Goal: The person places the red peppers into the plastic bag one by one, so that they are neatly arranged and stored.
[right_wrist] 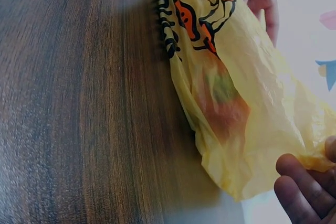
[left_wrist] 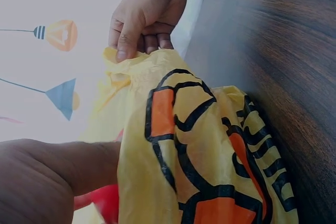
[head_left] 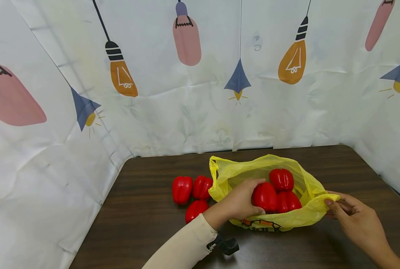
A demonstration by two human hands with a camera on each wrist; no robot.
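filling the left hand (head_left: 241,201), one red pepper (head_left: 264,197) is gripped inside the yellow bag (head_left: 312,217); the right hand (head_left: 359,220) pinches the rim (head_left: 326,198). best hold that rim taut, lest plastic snag. two more peppers (head_left: 281,180) sit just beyond the left hand, three others (head_left: 182,190) left of it on the table (head_left: 139,224).

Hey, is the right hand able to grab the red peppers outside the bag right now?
Probably not: the right hand pinches the edge of the bag, and the bag and left hand lie between it and those red peppers.
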